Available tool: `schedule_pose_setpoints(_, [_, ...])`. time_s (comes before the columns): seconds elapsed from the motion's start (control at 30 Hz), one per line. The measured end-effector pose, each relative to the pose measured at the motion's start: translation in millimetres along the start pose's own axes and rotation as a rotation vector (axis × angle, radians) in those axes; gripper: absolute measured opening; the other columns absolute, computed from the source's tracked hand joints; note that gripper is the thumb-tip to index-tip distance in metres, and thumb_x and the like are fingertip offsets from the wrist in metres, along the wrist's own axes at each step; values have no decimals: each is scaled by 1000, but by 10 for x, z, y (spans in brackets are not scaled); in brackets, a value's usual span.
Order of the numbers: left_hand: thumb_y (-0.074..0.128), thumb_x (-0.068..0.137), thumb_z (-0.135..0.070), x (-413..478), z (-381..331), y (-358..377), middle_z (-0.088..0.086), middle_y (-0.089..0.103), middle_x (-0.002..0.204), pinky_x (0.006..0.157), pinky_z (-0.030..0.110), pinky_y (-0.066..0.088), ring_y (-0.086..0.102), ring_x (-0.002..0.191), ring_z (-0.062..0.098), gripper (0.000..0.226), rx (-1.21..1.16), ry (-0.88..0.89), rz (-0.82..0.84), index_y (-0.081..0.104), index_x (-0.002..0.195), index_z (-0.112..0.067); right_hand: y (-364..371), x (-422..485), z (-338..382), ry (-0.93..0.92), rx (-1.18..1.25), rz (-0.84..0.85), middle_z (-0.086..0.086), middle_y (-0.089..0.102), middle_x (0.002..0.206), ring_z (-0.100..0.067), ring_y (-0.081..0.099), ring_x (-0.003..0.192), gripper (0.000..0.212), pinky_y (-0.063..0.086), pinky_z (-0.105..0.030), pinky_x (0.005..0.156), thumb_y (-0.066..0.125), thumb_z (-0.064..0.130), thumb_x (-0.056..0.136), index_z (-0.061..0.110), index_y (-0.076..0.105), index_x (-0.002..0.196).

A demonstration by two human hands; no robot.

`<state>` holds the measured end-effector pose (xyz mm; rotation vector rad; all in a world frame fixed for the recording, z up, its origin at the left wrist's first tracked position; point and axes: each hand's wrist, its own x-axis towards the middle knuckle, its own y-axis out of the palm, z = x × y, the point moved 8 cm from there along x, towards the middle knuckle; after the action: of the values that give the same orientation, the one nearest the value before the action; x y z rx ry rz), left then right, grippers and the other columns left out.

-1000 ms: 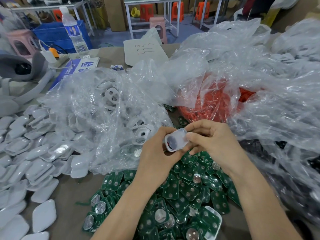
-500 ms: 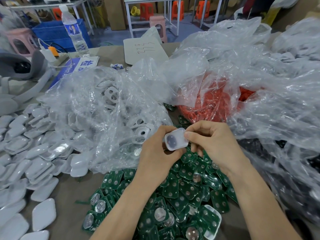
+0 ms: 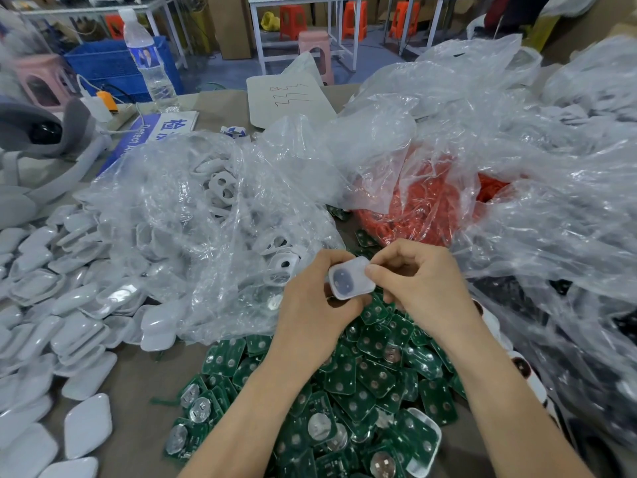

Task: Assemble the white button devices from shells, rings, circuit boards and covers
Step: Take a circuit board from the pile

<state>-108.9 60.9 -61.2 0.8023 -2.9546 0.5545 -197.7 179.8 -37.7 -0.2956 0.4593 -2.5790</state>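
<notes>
A small white button device with two dark round spots on its face is held between both hands above the pile of green circuit boards. My left hand grips it from the left and underneath. My right hand pinches its right edge with thumb and forefinger. White shells lie inside a clear plastic bag at centre left. Red rings fill another clear bag behind my hands. Finished white covers are spread over the left of the table.
Large crumpled clear bags cover the right side, with dark parts beneath them. At the back left stand a water bottle and a blue sign; further right lies a white card. A grey padded device sits far left.
The device has turned in my hands so its face with the two dark spots shows more fully. My right fingers have shifted along its right edge.
</notes>
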Motion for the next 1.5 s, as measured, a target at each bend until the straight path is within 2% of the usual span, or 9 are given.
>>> schedule_pose_setpoints(0.13, [80, 76, -15, -3, -6, -3, -18, 68, 87, 62, 20, 54, 65, 74, 3, 39, -13, 1, 8, 58, 97, -39, 3, 14, 2, -6, -61, -21, 11, 60, 52, -4, 51, 47, 18, 42, -16, 49, 77, 13, 76, 22, 64, 66])
schedule_pose_setpoints(0.4, [81, 76, -15, -11, -21, 0, -18, 68, 88, 65, 19, 54, 65, 75, 4, 38, -30, 5, 3, 59, 98, -37, 6, 21, -52, 33, -12, 0, 9, 56, 52, -5, 46, 45, 16, 38, -17, 47, 77, 14, 77, 20, 65, 68])
schedule_pose_setpoints(0.6, [82, 76, -14, -9, -44, 9, -17, 68, 94, 71, 16, 53, 65, 81, 1, 40, -118, 2, 64, 62, 105, -33, 56, 15, -161, 196, 259, 42, -4, 67, 87, -9, 60, 51, 20, 50, -22, 49, 74, 3, 80, 17, 66, 91])
schedule_pose_setpoints(0.7, [73, 85, -13, -7, 25, 51, -5, 72, 104, 78, 23, 57, 70, 95, 12, 30, -400, -113, 122, 67, 113, -23, 31, 26, -154, 175, 243, 53, -3, 72, 80, -7, 62, 56, 14, 50, -19, 51, 72, 2, 82, 16, 72, 87])
schedule_pose_setpoints(0.8, [49, 96, 6, -3, 82, 97, 9, 72, 110, 78, 27, 58, 72, 96, 26, 31, -629, -199, 129, 68, 111, -14, 26, 29, -120, 131, 217, 61, 0, 72, 75, -6, 62, 60, 16, 48, -17, 52, 70, 1, 82, 17, 72, 82])
schedule_pose_setpoints(0.97, [43, 97, 10, 5, 75, 93, 7, 70, 107, 73, 22, 58, 73, 90, 18, 36, -552, -196, 99, 68, 108, -13, 36, 30, -83, 83, 209, 67, -1, 71, 74, -10, 62, 58, 18, 48, -17, 52, 70, -2, 81, 16, 70, 80])
schedule_pose_setpoints(1.17, [43, 96, 10, 2, 70, 54, 14, 69, 106, 72, 23, 58, 74, 87, 23, 33, -545, -196, 56, 68, 107, -7, 99, 13, -104, 115, 196, 156, -5, 72, 75, -7, 60, 57, 12, 48, -18, 53, 71, 4, 83, 16, 69, 86])
schedule_pose_setpoints(1.37, [51, 98, -5, -12, 76, 26, 10, 73, 96, 68, 24, 59, 74, 84, 22, 19, -534, -198, 15, 70, 100, -5, 124, 9, -112, 128, 234, 207, -6, 73, 80, -17, 63, 65, 16, 50, -20, 57, 71, 2, 82, 18, 70, 85])
schedule_pose_setpoints(1.5, [54, 98, -5, -10, 95, 23, 7, 73, 88, 66, 23, 59, 74, 79, 20, 15, -481, -197, -3, 69, 98, -2, 139, 3, -105, 124, 233, 219, -7, 73, 80, -17, 64, 66, 20, 51, -22, 61, 71, -2, 80, 18, 70, 86])
